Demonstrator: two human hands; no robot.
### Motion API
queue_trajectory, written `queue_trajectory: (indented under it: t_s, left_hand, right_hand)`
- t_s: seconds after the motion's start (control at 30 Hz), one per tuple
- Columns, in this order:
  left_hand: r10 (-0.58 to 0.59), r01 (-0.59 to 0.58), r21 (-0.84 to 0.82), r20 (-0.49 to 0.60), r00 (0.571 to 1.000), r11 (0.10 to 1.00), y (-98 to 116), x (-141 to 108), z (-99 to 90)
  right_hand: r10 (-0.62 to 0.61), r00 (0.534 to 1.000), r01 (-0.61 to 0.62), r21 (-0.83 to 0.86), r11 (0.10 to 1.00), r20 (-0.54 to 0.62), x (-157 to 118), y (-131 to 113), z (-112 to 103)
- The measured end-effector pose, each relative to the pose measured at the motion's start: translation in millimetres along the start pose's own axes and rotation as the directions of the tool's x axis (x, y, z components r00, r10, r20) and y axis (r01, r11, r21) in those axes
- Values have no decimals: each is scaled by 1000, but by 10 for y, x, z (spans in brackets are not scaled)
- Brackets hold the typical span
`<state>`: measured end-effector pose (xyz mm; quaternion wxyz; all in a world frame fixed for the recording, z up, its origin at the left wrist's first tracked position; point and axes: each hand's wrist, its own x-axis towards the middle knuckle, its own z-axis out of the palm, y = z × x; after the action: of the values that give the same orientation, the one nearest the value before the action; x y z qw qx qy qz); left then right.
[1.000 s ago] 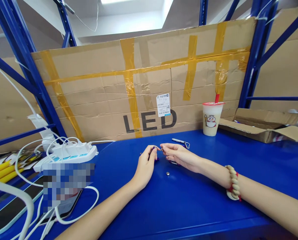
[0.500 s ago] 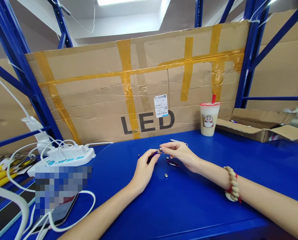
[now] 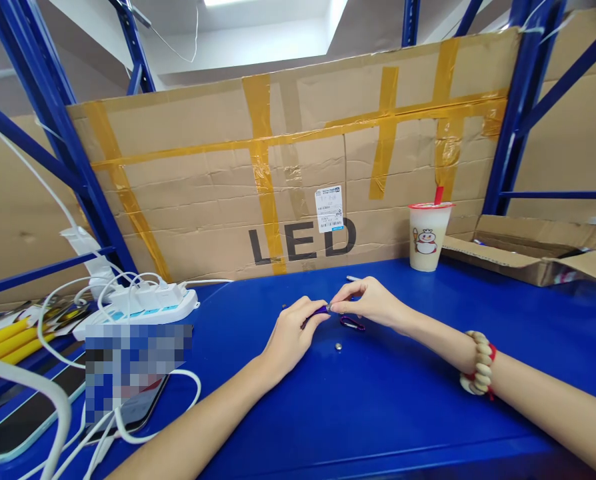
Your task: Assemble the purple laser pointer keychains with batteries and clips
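Observation:
My left hand (image 3: 294, 332) is closed around a small dark purple tube (image 3: 320, 311), which points to the right. At the tube's right end, the fingertips of my right hand (image 3: 365, 301) are pinched on a small silvery piece (image 3: 329, 307); its exact kind is too small to tell. Just below my right fingers lies a purple carabiner (image 3: 352, 323). Nearer to me, a small round silver button-like piece (image 3: 339, 347) rests on the blue tabletop (image 3: 378, 407). A thin white stick-like thing (image 3: 354, 279) shows partly behind my right hand.
A lidded drink cup (image 3: 428, 237) with a red straw stands at the back right beside an open cardboard box (image 3: 538, 260). On the left are a white power strip (image 3: 173, 308), loose cables, phones (image 3: 145, 403) and yellow-handled tools (image 3: 13, 343). A large cardboard sheet (image 3: 203, 213) closes off the back.
The view has shifted slightly. My right fingertips have come down onto the tube's end, and the tube now lies more level. A small silver piece near the carabiner no longer shows.

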<state>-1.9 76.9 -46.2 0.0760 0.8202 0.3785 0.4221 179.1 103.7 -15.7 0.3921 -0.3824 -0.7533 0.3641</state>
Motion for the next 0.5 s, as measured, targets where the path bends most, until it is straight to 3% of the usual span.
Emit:
queue_trajectory:
  t_s: [0.2, 0.5]
  left_hand:
    - [95, -96, 61, 17, 995, 994, 51, -68, -1]
    - [160, -166, 108, 66, 985, 980, 40, -88, -28]
  right_hand:
    - [130, 989, -132, 30, 991, 73, 6, 88, 13]
    - [146, 980, -158, 81, 984, 133, 6, 215, 77]
